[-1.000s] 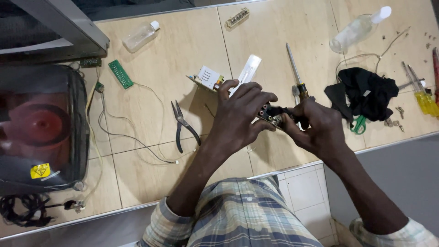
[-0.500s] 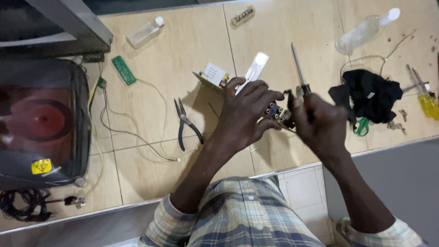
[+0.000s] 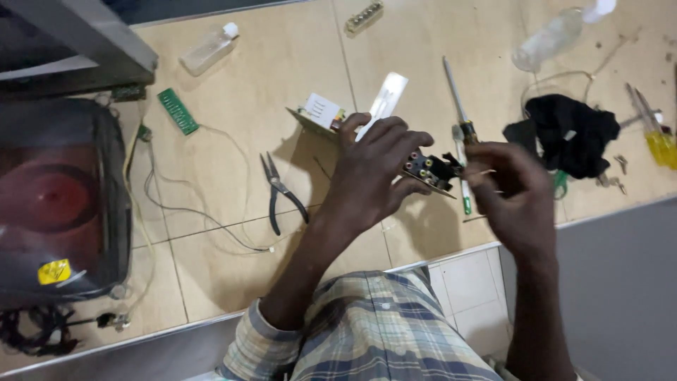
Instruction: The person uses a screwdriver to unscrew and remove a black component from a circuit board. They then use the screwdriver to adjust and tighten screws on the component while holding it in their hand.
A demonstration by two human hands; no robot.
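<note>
Lowered since before, right hand (image 3: 511, 187) pinches screwdriver (image 3: 458, 106) beside connector board (image 3: 429, 169), gripped by left hand (image 3: 374, 176).

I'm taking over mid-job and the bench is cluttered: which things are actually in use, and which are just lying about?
In use:
left hand holding the small black circuit board
right hand at the board's right end
screwdriver close above the right hand; grip unclear

Lying about:
pliers
green strip board
black cloth
two clear bottles
yellow-handled screwdrivers
</note>
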